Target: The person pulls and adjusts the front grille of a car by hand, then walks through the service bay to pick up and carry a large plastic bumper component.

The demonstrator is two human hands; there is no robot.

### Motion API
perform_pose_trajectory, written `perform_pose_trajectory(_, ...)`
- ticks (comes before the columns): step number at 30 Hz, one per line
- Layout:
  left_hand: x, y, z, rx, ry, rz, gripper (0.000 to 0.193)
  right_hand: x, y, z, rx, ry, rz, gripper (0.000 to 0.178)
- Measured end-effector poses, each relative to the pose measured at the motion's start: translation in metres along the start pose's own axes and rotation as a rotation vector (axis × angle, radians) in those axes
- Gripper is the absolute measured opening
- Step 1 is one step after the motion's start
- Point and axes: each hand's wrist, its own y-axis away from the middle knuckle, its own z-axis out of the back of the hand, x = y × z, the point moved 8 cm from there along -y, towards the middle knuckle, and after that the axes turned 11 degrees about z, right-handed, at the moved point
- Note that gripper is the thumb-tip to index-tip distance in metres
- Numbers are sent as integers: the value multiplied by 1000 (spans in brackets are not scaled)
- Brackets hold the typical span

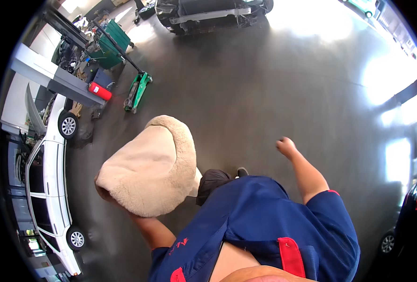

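Note:
A bulky beige piece with fluffy, fleece-like edging [145, 162] and a smoother middle hangs at my left side; I cannot make out its exact kind. My left hand [104, 191] grips its lower left edge, with most of the fingers hidden behind it. The left forearm passes underneath the piece. Out to the right, my right hand [287, 146] is held away from my body over the floor. Its fingers are curled in, and nothing shows in them.
A green floor jack [137, 91] stands ahead on the left, near a red fire extinguisher [100, 91] by a grey post [60, 77]. A white car [53, 183] is along the left, a dark car [413, 211] at the right. Far ahead sits a partly stripped vehicle [213, 16].

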Motion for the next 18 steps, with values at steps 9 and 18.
perform_pose_trajectory(9,132,-133,-135,116,32,143,42,346,-109,-84,413,-354,340,41)
perform_pose_trajectory(18,198,-368,-360,317,108,89,45,519,-265,-118,682,-534,275,65)
